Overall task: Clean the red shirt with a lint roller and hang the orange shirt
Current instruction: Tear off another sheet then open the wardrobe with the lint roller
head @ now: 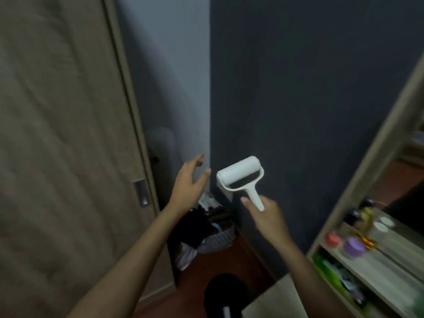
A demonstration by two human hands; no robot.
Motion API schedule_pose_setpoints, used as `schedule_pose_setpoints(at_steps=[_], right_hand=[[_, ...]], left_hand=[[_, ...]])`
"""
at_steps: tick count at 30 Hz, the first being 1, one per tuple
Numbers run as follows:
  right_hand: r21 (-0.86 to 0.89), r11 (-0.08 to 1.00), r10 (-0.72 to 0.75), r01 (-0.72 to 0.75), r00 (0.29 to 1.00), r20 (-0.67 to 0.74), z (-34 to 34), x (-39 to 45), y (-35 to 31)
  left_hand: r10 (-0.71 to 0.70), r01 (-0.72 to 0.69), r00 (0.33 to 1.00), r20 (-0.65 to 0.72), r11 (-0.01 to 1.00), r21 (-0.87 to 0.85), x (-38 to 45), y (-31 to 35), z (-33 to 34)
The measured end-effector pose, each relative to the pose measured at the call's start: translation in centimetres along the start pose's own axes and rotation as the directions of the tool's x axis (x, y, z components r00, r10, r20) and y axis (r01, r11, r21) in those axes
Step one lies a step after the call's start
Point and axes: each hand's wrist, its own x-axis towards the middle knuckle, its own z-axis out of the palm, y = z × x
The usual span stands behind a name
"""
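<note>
My right hand [266, 212] grips the lint roller [241, 177] by its stiff, light handle, held up before the dark wall; left hand [189, 182] hangs released. I see neither shirt.

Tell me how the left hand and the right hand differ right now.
The left hand is open, fingers spread and holding nothing; the right hand grips the handle of the white lint roller. The left hand reaches higher, toward the wall corner, while the right hand sits lower, its roller head tilted up to the right. Both are bare, raised in front of the dark wall.
</note>
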Motion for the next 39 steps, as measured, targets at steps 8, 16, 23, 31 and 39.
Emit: schedule_pose_setpoints(at_steps=[8,16,23,31,39], right_hand=[[0.087,0.994,-0.082,0.071,0.988,0.128,12.3,5.3,-5.4],[0.132,0.989,-0.081,0.062,0.987,0.141,20.8,8.5,-6.5],[0.259,0.964,-0.072,0.058,0.996,0.046,25.4,10.4,-6.7],[0.226,0.967,-0.126,0.116,0.992,0.031,28.3,11.0,-6.0],[0.262,0.944,-0.205,0.198,0.979,-0.002,28.7,11.3,-7.5]], left_hand=[[0.162,-0.06,0.981,-0.11,0.782,0.621,1.3,-10.1,-8.7],[0.155,-0.137,0.985,0.082,0.387,0.912,4.0,-18.1,-14.3],[0.202,-0.175,0.972,0.119,0.291,0.941,5.1,-25.7,-14.9],[0.268,-0.107,0.963,0.031,0.274,0.956,6.1,-29.5,-13.9],[0.327,-0.092,0.945,-0.008,0.29,0.953,5.3,-30.2,-12.5]])
